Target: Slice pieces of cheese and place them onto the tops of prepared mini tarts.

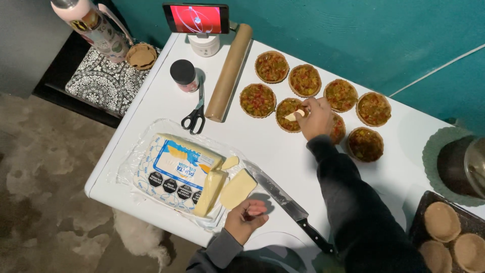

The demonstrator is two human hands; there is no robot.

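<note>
Cheese piece (pixel 294 116) in right hand (pixel 316 118), over filled tart (pixel 289 114)

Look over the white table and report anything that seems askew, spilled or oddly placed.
Nothing is spilled. The knife lies slanted with its black handle at the table's near edge, beside the left hand. The cheese block sits in torn-open wrap. The right hand holds a cheese piece over a filled tart.

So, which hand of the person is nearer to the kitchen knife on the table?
The left hand is nearer: it rests by the table edge just left of the knife, beside the cheese block. The right hand is further up, over the filled tart shells, holding a cheese piece.
</note>
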